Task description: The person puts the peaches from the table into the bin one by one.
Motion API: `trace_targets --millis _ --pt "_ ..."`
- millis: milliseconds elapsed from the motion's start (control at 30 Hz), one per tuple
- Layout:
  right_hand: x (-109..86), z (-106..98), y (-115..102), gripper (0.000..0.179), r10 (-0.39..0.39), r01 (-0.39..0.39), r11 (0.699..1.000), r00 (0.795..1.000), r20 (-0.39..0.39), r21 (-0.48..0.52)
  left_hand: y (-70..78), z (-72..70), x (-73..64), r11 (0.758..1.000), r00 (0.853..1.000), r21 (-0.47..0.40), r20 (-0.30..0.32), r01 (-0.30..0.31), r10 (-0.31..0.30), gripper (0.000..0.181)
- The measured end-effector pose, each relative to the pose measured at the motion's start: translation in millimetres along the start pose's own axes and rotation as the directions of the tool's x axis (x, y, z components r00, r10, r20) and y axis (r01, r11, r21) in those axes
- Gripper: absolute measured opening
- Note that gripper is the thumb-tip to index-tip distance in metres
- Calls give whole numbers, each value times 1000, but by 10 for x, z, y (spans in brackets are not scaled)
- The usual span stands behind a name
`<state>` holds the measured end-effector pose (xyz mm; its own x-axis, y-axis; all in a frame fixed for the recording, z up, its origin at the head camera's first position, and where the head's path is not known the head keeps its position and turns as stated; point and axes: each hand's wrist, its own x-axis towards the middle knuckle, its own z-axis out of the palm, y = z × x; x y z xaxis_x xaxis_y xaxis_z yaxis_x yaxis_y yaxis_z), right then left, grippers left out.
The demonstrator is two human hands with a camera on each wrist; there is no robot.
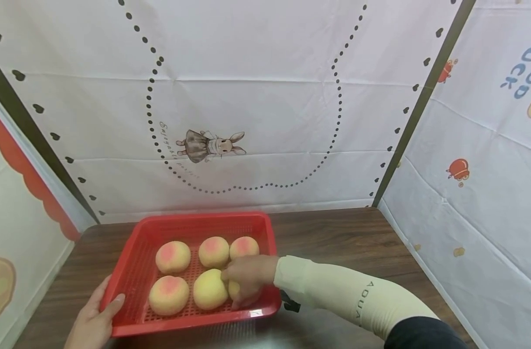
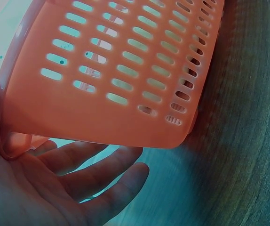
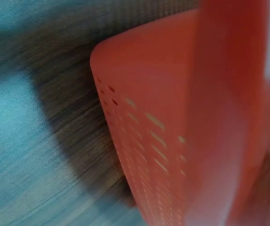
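Observation:
A red plastic basket (image 1: 195,324) with slotted walls stands on the table, holding several yellow peaches with pink blushes, among them a back-left peach (image 1: 172,257) and a front-left peach (image 1: 169,295). At the basket's front-left corner my left hand (image 1: 92,315) grips the rim, thumb over the top; the left wrist view has its other fingers (image 2: 111,174) stretched out below the rim. My right hand (image 1: 249,276) reaches over the right wall and holds a peach (image 1: 234,290), which it mostly covers. A plainer yellow peach (image 1: 210,289) lies just left of that hand.
Dark wood-grain table (image 1: 326,232) extends to the right of the basket. A white printed cloth (image 1: 265,121) hangs behind it, and another printed cloth (image 1: 479,194) walls the right side. A small black object (image 1: 290,303) shows beneath my right wrist.

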<state>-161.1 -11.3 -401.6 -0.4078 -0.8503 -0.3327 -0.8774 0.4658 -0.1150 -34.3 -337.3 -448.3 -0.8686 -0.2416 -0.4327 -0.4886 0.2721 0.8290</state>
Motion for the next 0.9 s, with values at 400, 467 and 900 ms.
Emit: trace_targets --millis 400,467,900 --pt "-6 -62 32 28 -7 7 999 1000 26 31 4 -1 21 999 1000 -28 7 19 -19 80" --pt "-11 -80 28 26 -10 9 999 1000 23 36 4 -10 23 1000 1000 -22 1 19 -19 80" --pt "-108 -233 9 18 -10 9 992 1000 3 128 16 -52 31 991 1000 133 -26 2 1 94"
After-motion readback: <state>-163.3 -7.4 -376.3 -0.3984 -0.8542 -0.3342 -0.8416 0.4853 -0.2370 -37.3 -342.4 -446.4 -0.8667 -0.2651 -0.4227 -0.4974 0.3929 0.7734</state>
